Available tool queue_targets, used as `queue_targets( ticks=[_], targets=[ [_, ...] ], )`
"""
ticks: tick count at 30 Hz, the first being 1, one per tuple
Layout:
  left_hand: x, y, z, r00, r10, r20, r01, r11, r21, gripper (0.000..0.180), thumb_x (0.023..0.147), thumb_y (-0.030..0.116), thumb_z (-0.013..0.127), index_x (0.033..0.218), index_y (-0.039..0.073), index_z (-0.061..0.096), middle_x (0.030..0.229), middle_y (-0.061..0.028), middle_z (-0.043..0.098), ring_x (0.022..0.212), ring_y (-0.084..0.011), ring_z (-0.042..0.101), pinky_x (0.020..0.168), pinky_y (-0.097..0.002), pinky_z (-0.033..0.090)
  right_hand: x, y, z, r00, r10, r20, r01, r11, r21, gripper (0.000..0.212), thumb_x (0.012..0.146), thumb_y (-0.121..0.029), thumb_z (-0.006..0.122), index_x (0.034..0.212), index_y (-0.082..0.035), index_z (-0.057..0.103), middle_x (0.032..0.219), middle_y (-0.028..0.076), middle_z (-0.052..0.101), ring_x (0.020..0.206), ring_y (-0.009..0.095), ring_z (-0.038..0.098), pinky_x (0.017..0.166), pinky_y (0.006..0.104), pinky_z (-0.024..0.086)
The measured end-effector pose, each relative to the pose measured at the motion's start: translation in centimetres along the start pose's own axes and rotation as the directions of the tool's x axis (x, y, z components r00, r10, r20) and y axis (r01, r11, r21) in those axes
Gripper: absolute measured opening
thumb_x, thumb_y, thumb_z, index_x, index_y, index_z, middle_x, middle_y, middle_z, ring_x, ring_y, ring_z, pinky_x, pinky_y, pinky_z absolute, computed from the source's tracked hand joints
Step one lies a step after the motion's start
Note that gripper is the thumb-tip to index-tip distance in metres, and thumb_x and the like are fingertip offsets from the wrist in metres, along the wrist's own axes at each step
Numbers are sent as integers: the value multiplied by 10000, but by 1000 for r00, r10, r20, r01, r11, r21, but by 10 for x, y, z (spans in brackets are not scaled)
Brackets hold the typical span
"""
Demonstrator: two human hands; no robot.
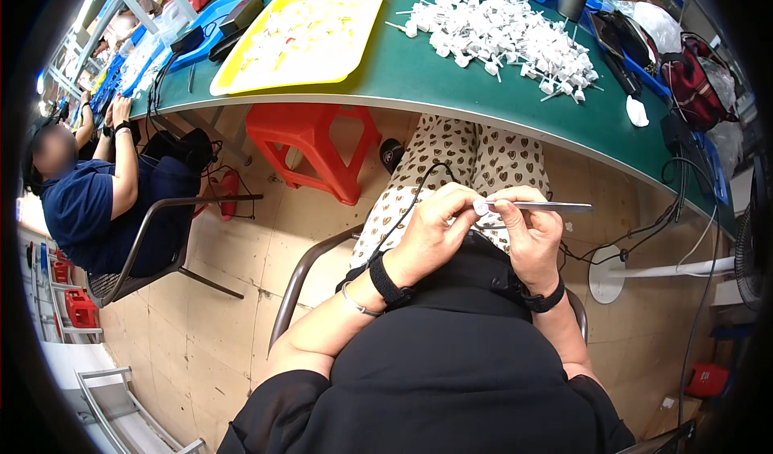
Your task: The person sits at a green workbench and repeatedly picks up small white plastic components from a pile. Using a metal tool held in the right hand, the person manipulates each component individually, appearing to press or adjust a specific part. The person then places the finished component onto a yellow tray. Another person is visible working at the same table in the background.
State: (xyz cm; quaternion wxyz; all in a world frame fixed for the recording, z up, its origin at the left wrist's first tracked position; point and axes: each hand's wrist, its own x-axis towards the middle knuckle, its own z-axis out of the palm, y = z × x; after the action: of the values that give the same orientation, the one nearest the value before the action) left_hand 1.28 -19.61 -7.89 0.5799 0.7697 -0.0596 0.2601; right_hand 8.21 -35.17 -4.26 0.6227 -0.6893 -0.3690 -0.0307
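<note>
Above my lap, my left hand pinches a small round white part between thumb and fingertips. Its finer shape is too small to make out. My right hand is closed on metal tweezers, which lie almost level and point away to the right. The tips of that tool, beside the white part, are covered by my fingers. Both hands nearly meet, and a dark band circles each wrist. On the green table ahead lies a heap of small white parts with thin stems.
A yellow tray of small pieces stands at the table's left. Under the table's edge is a red stool. A co-worker sits at far left. Cables and a fan are at the right.
</note>
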Motion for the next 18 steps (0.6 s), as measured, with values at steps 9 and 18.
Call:
queue_targets(
  ticks=[9, 18],
  targets=[
    [2, 5, 0, 999, 43, 3, -43, 997, 69, 140, 883, -81, 675, 1000, -4, 669, 956, -91, 660, 844, -194, 652, 723, -292, 534, 1, -4, 1, 1000, 21, -17, -22, 1000, -4, 69, 957, -45, 683, 960, 23, 684, 842, 70, 692, 710, 138, 652, 646, 265, 516],
    [2, 3, -1, 998, 60, -3, -59, 997, 57, 152, 879, -84, 679, 1007, -4, 662, 955, -95, 658, 850, -206, 655, 736, -300, 537, 0, -5, 2, 996, 80, -33, -78, 996, 49, 91, 967, -64, 680, 977, 26, 687, 848, 65, 695, 727, 127, 653, 665, 259, 525]
  ],
)
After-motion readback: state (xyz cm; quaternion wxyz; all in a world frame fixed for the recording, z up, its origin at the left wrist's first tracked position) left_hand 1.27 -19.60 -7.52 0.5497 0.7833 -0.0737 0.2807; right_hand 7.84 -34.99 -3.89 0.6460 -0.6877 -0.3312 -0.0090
